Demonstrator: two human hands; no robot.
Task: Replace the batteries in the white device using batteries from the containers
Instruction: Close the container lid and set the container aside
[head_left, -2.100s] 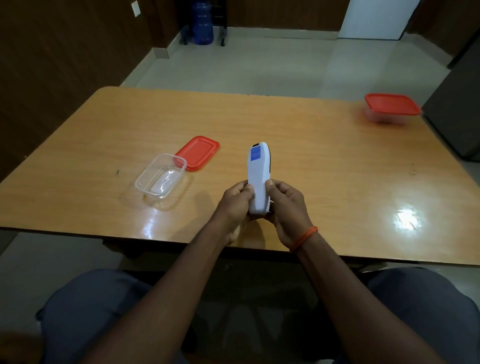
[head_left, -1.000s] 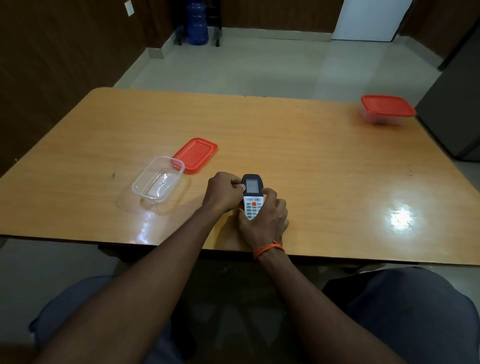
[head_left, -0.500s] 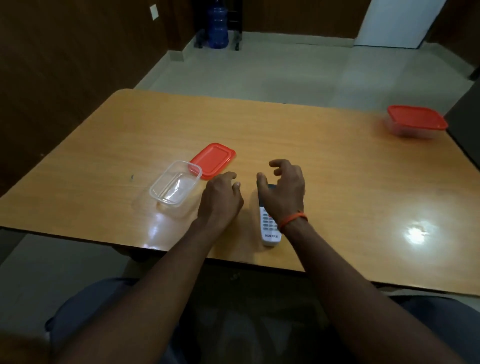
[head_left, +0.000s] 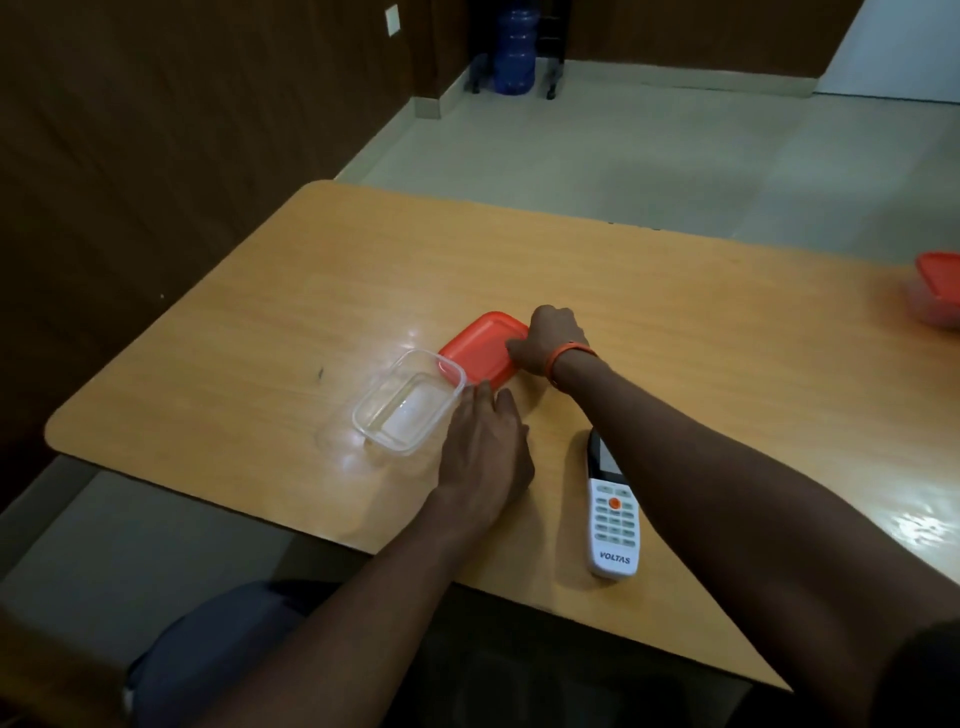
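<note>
Counter (head_left: 685, 317): light wooden top with rounded corners, glossy, glare patches near the left and right ends.
White device (head_left: 613, 514): a remote lying flat on the counter, keypad up, close to the near edge. Dark screen end points away; "VOLTAS" is printed at the near end. It sits between the two forearms, and neither hand touches it.
Left hand (head_left: 485, 447): palm down on the counter, fingers straight and together, holding nothing. Fingertips lie just beside the right corner of the clear container.
Right hand (head_left: 548, 340): reaches across, above the remote's far end, to the red lid. Thumb rests on the lid's top, fingers are curled over its right edge, so it pinches that edge. Whether the lid is lifted off the counter cannot be told.
Orange band (head_left: 570, 355): round the right wrist.
Clear container (head_left: 402, 451): see-through rectangular tub, uncovered, left of the remote and well in from the counter's left end.
Red lid (head_left: 475, 351): just behind the tub, its near-left corner touching the tub's far rim.
Second container (head_left: 937, 299): red-lidded tub at the far right of the counter, cut by the frame edge, blurred.
Blue water bottle (head_left: 514, 52): on the floor in the far corner.
</note>
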